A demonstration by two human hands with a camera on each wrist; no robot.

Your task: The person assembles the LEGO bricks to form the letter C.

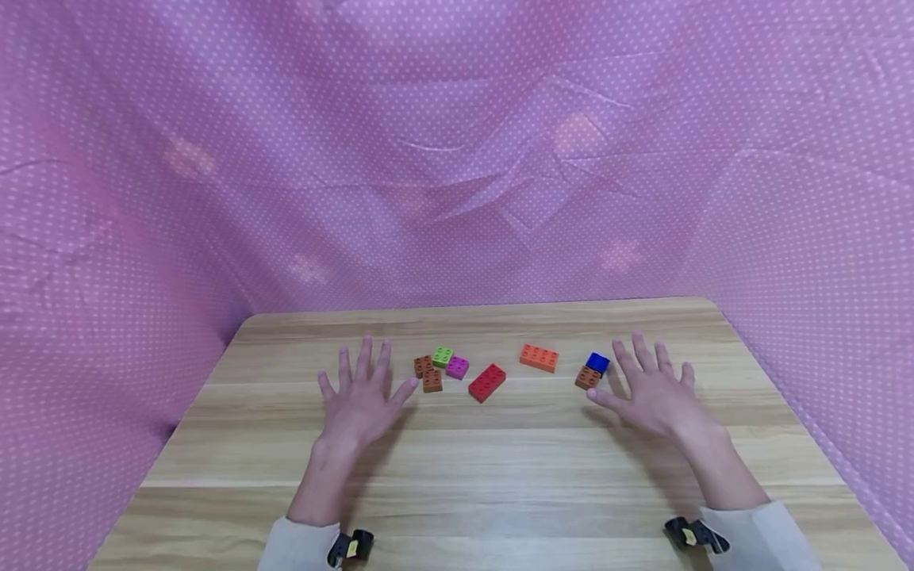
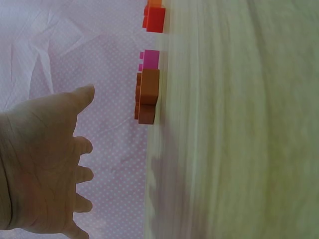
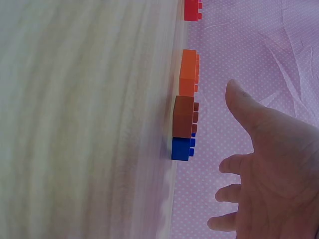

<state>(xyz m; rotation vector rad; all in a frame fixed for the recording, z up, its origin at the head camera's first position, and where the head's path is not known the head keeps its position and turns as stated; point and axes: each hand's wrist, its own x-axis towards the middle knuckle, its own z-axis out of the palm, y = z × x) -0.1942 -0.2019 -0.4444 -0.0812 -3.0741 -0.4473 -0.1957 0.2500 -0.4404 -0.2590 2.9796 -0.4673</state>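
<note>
My left hand [image 1: 359, 400] is held palm down over the table with its fingers spread, holding nothing. Close by its thumb lie two brown bricks [image 1: 432, 381], a lime green brick [image 1: 443, 356] and a magenta brick [image 1: 457, 366]. On the other side, my right hand [image 1: 653, 392] hovers likewise, fingers spread apart. Its thumb tip overlaps the edge of a brown brick [image 1: 588, 377] in the head view, and a blue brick [image 1: 597, 363] sits against that one. Between the hands are a long red brick [image 1: 487, 383] and a long orange brick [image 1: 539, 358], studs up.
A wooden table [image 1: 493, 476] with rounded far corners bears the bricks. Pink dotted cloth [image 1: 457, 198] hangs behind it and along both sides. Black wrist straps [image 1: 350, 547] show at the light sleeves.
</note>
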